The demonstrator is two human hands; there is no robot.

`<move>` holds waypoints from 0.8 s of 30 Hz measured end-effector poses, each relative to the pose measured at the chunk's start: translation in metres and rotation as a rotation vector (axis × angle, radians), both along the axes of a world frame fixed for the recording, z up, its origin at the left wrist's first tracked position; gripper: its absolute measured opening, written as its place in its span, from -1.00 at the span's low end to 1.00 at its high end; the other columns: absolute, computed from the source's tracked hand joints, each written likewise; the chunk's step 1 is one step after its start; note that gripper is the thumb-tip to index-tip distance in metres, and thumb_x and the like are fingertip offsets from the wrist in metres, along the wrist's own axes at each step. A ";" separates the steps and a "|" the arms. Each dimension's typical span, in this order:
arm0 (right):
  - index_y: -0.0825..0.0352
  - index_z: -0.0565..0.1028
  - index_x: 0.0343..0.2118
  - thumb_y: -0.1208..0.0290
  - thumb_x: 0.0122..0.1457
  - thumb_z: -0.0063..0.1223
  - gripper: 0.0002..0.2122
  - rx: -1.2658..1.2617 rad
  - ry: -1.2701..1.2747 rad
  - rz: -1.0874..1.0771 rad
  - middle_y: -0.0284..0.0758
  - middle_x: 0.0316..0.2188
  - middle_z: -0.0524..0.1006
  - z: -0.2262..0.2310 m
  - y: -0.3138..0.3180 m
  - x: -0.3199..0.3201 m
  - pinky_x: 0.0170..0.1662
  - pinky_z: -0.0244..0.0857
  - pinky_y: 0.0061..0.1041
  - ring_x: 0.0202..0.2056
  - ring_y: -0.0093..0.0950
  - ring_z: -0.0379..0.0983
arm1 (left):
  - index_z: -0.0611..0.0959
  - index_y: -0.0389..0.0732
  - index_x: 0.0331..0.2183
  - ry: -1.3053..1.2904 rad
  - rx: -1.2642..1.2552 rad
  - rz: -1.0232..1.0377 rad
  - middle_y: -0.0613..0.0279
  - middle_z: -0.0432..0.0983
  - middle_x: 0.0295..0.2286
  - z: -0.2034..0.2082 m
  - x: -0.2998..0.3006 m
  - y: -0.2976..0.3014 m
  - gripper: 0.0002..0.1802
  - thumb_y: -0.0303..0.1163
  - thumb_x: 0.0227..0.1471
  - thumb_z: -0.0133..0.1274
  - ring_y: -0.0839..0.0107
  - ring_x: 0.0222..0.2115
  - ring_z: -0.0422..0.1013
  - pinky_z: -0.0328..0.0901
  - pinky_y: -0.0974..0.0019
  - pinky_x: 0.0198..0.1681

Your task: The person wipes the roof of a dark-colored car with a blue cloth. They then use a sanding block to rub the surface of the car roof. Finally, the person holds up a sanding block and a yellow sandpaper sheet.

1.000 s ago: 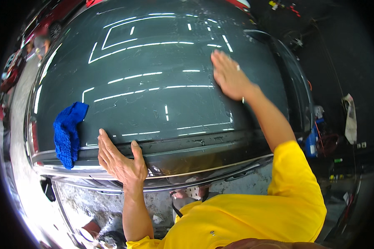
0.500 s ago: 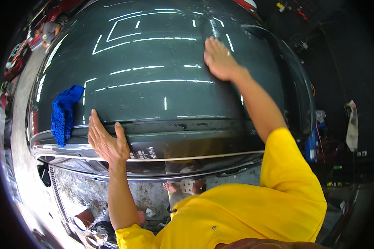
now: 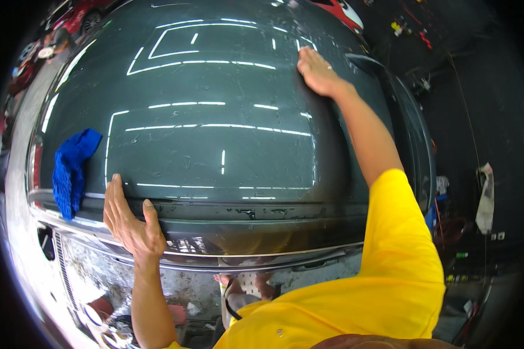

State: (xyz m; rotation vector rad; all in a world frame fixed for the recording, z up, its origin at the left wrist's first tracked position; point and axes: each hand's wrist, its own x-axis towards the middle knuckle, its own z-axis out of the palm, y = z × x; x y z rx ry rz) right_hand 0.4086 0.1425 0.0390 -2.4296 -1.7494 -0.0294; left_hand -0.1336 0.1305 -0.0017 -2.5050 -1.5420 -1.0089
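A dark, glossy car roof (image 3: 180, 154) spreads out in front of me, wet with streaks and droplets and catching white light reflections. Toward its far right, my right hand (image 3: 319, 72) lies flat on the surface with fingers stretched out; whether anything thin is under the palm is hidden. My left hand (image 3: 133, 225) rests on the near edge of the roof, by the dark side channel, thumb apart from the fingers and nothing in it. Left of that hand, a crumpled blue cloth (image 3: 73, 171) drapes over the roof's edge, apart from the fingers.
Below the car's side, my feet stand on a light perforated platform (image 3: 247, 285). A reddish bucket (image 3: 99, 311) is on the floor at lower left. Another person (image 3: 55, 46) and red cars are at far left. A pale cloth (image 3: 485, 198) hangs at right.
My right hand has slid farther away across the roof. The whole view has shifted a little; my left hand and the blue cloth keep about the same places on the car.
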 end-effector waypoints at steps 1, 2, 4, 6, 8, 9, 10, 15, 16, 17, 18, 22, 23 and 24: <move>0.47 0.01 0.45 0.11 0.45 -0.57 -0.36 0.006 0.020 -0.051 0.04 0.48 -0.04 0.008 0.022 0.013 0.53 -0.27 -0.17 0.51 -0.10 -0.18 | 0.38 -0.31 0.30 -0.010 0.000 0.003 -0.09 0.37 0.22 0.000 -0.001 0.000 -0.24 -0.08 0.17 -0.02 -0.07 0.27 0.24 0.01 -0.07 0.33; 0.47 0.00 0.45 0.12 0.45 -0.56 -0.36 0.020 0.024 -0.098 0.04 0.49 -0.04 0.008 0.033 0.021 0.53 -0.27 -0.17 0.51 -0.10 -0.18 | 0.38 -0.31 0.30 -0.021 0.001 -0.003 -0.09 0.37 0.22 -0.001 0.000 0.002 -0.24 -0.09 0.16 -0.02 -0.07 0.27 0.23 0.01 -0.06 0.33; 0.47 -0.01 0.45 0.13 0.45 -0.53 -0.37 0.021 0.054 -0.207 0.04 0.49 -0.04 0.006 0.038 0.008 0.53 -0.27 -0.17 0.51 -0.09 -0.18 | 0.38 -0.29 0.29 -0.022 -0.009 0.006 -0.08 0.37 0.23 -0.004 -0.001 0.002 -0.25 -0.14 0.14 -0.01 -0.06 0.28 0.22 0.01 -0.06 0.34; 0.47 0.00 0.45 0.12 0.46 -0.53 -0.37 -0.027 0.038 -0.115 0.05 0.49 -0.05 0.004 0.010 -0.007 0.53 -0.28 -0.16 0.51 -0.09 -0.20 | 0.39 -0.27 0.29 -0.024 0.000 0.028 -0.06 0.37 0.23 -0.009 0.005 0.005 -0.26 -0.17 0.13 0.00 -0.04 0.29 0.22 0.01 -0.06 0.34; 0.48 0.01 0.44 0.13 0.46 -0.50 -0.37 -0.013 0.005 -0.005 0.06 0.48 -0.05 -0.010 -0.047 -0.040 0.53 -0.29 -0.16 0.51 -0.07 -0.20 | 0.41 -0.21 0.30 -0.009 0.020 0.038 -0.07 0.37 0.23 -0.010 0.001 0.006 -0.31 -0.13 0.21 -0.04 -0.03 0.28 0.23 0.01 -0.05 0.35; 0.49 0.01 0.44 0.14 0.47 -0.46 -0.38 0.027 -0.034 0.067 0.08 0.48 -0.04 -0.020 -0.086 -0.064 0.52 -0.30 -0.15 0.50 -0.05 -0.20 | 0.42 -0.21 0.29 -0.004 0.030 0.038 -0.06 0.37 0.23 -0.010 -0.002 0.007 -0.32 -0.14 0.20 -0.04 -0.02 0.28 0.23 0.01 -0.05 0.35; 0.49 0.00 0.44 0.16 0.47 -0.43 -0.38 0.048 -0.032 0.110 0.08 0.48 -0.04 -0.023 -0.130 -0.088 0.52 -0.30 -0.15 0.50 -0.04 -0.20 | 0.43 -0.21 0.28 -0.004 0.040 0.037 -0.05 0.37 0.23 -0.011 -0.002 0.008 -0.33 -0.15 0.20 -0.04 -0.02 0.28 0.24 0.01 -0.05 0.35; 0.50 -0.06 0.46 0.20 0.44 -0.31 -0.35 -0.080 0.012 0.105 0.06 0.49 -0.10 -0.018 -0.297 -0.158 0.52 -0.33 -0.13 0.51 -0.03 -0.22 | 0.47 -0.23 0.25 0.003 0.035 0.031 -0.02 0.38 0.24 -0.005 0.006 0.003 -0.35 -0.18 0.18 -0.03 0.00 0.28 0.24 0.01 -0.05 0.35; 0.52 -0.06 0.45 0.19 0.44 -0.30 -0.34 -0.113 0.017 0.109 0.06 0.50 -0.11 -0.019 -0.301 -0.160 0.52 -0.33 -0.12 0.51 -0.03 -0.23 | 0.47 -0.24 0.24 0.012 0.030 0.024 -0.03 0.38 0.24 -0.005 0.005 0.001 -0.35 -0.17 0.17 -0.03 0.00 0.29 0.23 0.01 -0.06 0.35; 0.52 -0.05 0.45 0.19 0.44 -0.32 -0.35 -0.121 -0.016 0.112 0.06 0.50 -0.11 -0.017 -0.291 -0.152 0.52 -0.33 -0.13 0.51 -0.03 -0.23 | 0.48 -0.24 0.24 0.022 0.025 0.025 -0.03 0.37 0.24 -0.005 0.002 0.000 -0.35 -0.17 0.17 -0.04 -0.01 0.29 0.23 0.00 -0.06 0.35; 0.51 -0.04 0.45 0.18 0.45 -0.33 -0.35 -0.129 -0.050 0.122 0.06 0.50 -0.10 -0.011 -0.271 -0.138 0.52 -0.33 -0.14 0.51 -0.03 -0.23 | 0.48 -0.25 0.23 0.008 0.027 0.027 -0.04 0.37 0.24 -0.006 0.000 -0.001 -0.35 -0.15 0.18 -0.05 -0.02 0.29 0.23 0.00 -0.06 0.35; 0.46 0.01 0.45 0.14 0.47 -0.44 -0.38 -0.008 -0.047 0.061 0.01 0.50 -0.06 -0.028 -0.149 -0.040 0.53 -0.31 -0.18 0.52 -0.10 -0.22 | 0.48 -0.29 0.22 0.017 -0.010 0.004 -0.07 0.36 0.24 -0.006 -0.004 -0.001 -0.32 -0.15 0.13 -0.07 -0.07 0.30 0.20 -0.02 -0.09 0.35; 0.44 0.02 0.45 0.12 0.47 -0.47 -0.38 0.009 -0.014 -0.003 -0.01 0.50 -0.05 -0.024 -0.111 -0.014 0.53 -0.30 -0.19 0.52 -0.13 -0.21 | 0.48 -0.29 0.22 0.030 -0.012 0.000 -0.06 0.37 0.24 -0.007 -0.004 0.001 -0.32 -0.15 0.13 -0.07 -0.07 0.30 0.20 -0.01 -0.09 0.35; 0.43 0.02 0.45 0.11 0.46 -0.50 -0.38 0.014 0.014 -0.046 -0.03 0.50 -0.05 -0.019 -0.076 0.013 0.53 -0.29 -0.19 0.52 -0.15 -0.21 | 0.47 -0.29 0.22 0.033 -0.006 -0.007 -0.06 0.37 0.24 -0.005 -0.004 0.002 -0.32 -0.15 0.13 -0.07 -0.07 0.30 0.20 -0.01 -0.09 0.35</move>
